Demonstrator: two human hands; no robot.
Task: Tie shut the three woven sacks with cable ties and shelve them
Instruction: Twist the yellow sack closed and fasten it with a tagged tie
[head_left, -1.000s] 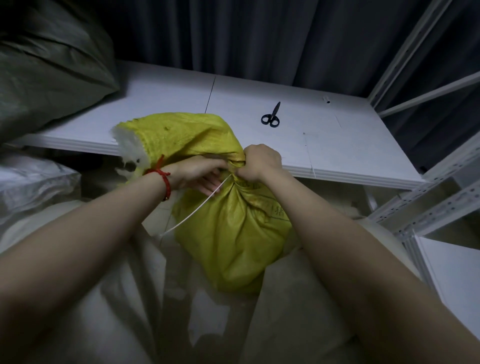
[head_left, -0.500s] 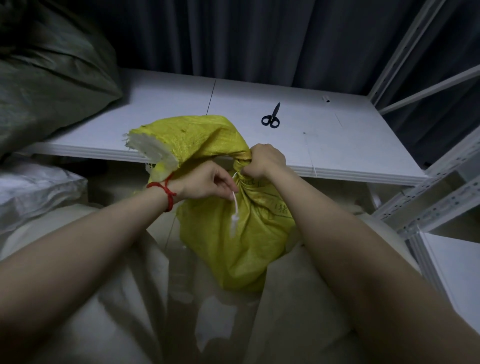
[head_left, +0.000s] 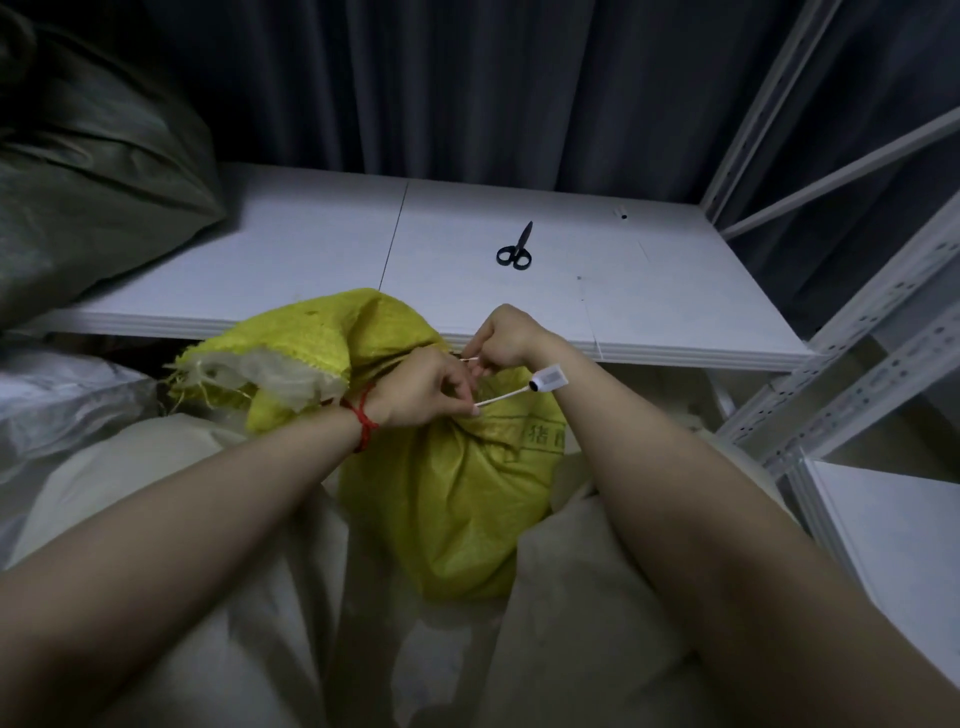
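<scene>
One cable tie (head_left: 506, 397) is pinched by left hand (head_left: 415, 389) and right hand (head_left: 506, 338) at the yellow sack (head_left: 457, 509); its green print (head_left: 543, 434) is partly hidden.

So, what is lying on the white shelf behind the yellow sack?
Black scissors lie near the middle; a dark green sack rests on the left end, hiding the shelf beneath it.
</scene>
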